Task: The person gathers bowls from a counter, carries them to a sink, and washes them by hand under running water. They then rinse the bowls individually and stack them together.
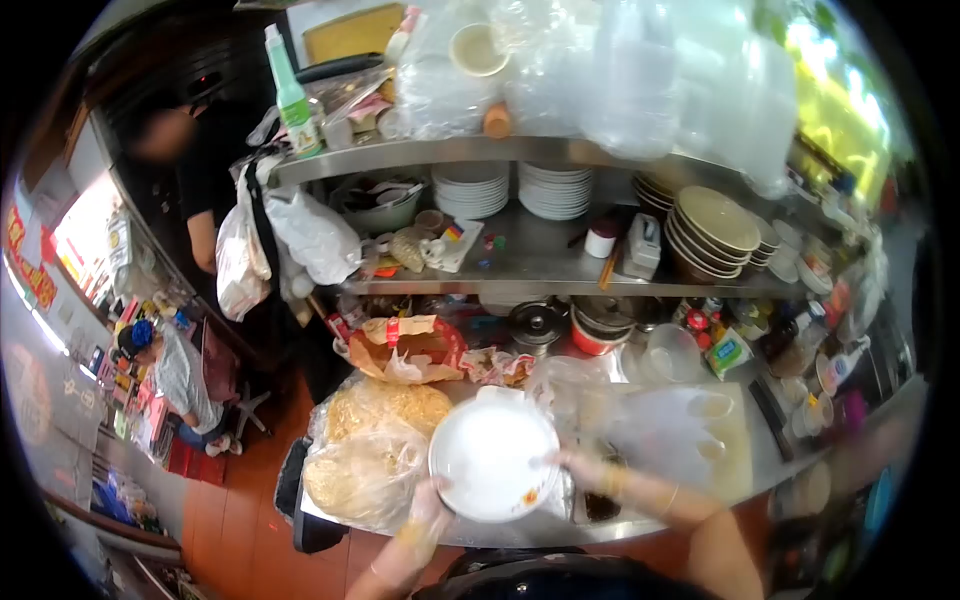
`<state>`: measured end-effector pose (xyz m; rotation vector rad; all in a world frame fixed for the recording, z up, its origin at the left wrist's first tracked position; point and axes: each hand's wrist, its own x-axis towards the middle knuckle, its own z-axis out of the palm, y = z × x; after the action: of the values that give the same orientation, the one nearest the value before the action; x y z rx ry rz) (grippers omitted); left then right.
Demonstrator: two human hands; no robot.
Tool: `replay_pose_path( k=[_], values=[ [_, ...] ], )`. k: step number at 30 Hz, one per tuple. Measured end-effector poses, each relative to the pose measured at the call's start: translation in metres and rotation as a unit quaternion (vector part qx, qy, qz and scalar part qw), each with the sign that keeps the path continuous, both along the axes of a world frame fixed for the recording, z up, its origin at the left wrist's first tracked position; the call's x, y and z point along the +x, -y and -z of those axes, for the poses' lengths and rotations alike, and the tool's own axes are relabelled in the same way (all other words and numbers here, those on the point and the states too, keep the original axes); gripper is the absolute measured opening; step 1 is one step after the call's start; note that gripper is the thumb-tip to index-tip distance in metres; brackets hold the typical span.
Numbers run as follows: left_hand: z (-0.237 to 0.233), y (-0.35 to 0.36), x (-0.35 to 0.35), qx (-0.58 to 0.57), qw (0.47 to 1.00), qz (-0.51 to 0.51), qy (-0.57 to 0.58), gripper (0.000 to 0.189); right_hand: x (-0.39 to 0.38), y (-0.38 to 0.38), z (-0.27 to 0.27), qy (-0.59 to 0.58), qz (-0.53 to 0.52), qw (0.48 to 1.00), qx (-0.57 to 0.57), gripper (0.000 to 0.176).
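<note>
A round white plate (495, 450) with a small orange print near its rim is held level over the steel counter. My left hand (430, 508) grips its lower left edge, fingers closed on the rim. On the right edge, my right hand (582, 468) holds it with the thumb over the rim. Both hands seem to wear thin see-through gloves, with yellowish bands at the wrists. The fingers under the plate are hidden. Left of the plate lie plastic bags of pale yellow food (365, 470), perhaps noodles.
Behind the counter, shelves hold plate stacks (555, 190), bowls (710, 230) and plastic-wrapped containers (630, 80). A brown paper bag (405, 350), a lidded pot (535, 325) and a cutting board (735, 430) are nearby. One person (200, 190) stands at left; another (185, 385) sits farther off.
</note>
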<state>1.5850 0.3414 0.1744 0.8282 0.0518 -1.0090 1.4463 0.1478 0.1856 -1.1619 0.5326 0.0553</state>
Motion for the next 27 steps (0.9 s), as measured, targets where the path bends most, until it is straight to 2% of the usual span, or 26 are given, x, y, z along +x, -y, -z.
replay_pose_path(
  k=[1,3,5,7,8,9,11,13,14,15,17,20,23,24,25,27],
  values=[
    [-0.014,0.021,0.013,-0.026,0.998,0.001,0.053,0.069,0.008,0.017,-0.019,-0.018,0.026,1.0,-0.001,0.071],
    [-0.038,0.068,0.044,-0.037,0.999,0.013,-0.037,0.069,0.027,0.052,-0.059,-0.05,0.076,0.996,-0.004,0.056],
    [-0.081,0.114,0.066,-0.083,0.996,0.038,0.003,0.059,0.052,0.084,-0.087,0.024,0.128,0.99,-0.052,0.057],
    [-0.128,0.15,0.075,-0.069,0.994,0.085,-0.003,0.067,0.081,0.132,-0.088,0.1,0.139,0.985,-0.037,0.059],
    [-0.132,0.17,0.088,-0.079,0.991,0.111,0.006,0.068,0.089,0.143,-0.105,0.088,0.15,0.983,-0.054,0.06],
    [-0.128,0.192,0.105,-0.089,0.987,0.135,0.015,0.069,0.097,0.152,-0.118,0.075,0.159,0.982,-0.072,0.061],
    [-0.126,0.23,0.132,-0.011,0.985,0.171,-0.01,0.071,0.115,0.176,-0.126,0.042,0.181,0.98,-0.066,0.064],
    [-0.126,0.256,0.144,0.023,0.983,0.179,-0.021,0.07,0.13,0.194,-0.119,0.034,0.215,0.975,-0.038,0.064],
    [-0.127,0.269,0.146,0.071,0.987,0.146,-0.005,0.067,0.133,0.194,-0.122,0.044,0.228,0.972,-0.044,0.062],
    [-0.117,0.282,0.151,-0.025,0.991,0.131,0.004,0.066,0.137,0.201,-0.12,0.059,0.239,0.969,-0.028,0.062],
    [-0.107,0.304,0.164,-0.064,0.992,0.104,0.037,0.058,0.148,0.219,-0.112,0.166,0.23,0.957,0.067,0.064],
    [-0.09,0.324,0.174,-0.166,0.985,0.041,-0.039,0.062,0.15,0.222,-0.109,0.202,0.351,0.91,0.087,0.065],
    [-0.08,0.3,0.14,-0.132,0.991,0.0,-0.006,0.071,0.134,0.218,-0.073,0.24,0.284,0.927,0.051,0.053],
    [-0.103,0.282,0.112,-0.06,0.997,-0.055,-0.019,0.067,0.124,0.2,-0.07,0.241,0.277,0.93,0.025,0.048],
    [-0.094,0.275,0.098,-0.087,0.996,-0.029,-0.002,0.068,0.114,0.188,-0.058,0.244,0.258,0.935,0.023,0.047],
    [-0.075,0.255,0.068,-0.107,0.99,0.075,0.049,0.062,0.068,0.134,-0.077,0.229,0.204,0.951,0.039,0.038]
  ],
)
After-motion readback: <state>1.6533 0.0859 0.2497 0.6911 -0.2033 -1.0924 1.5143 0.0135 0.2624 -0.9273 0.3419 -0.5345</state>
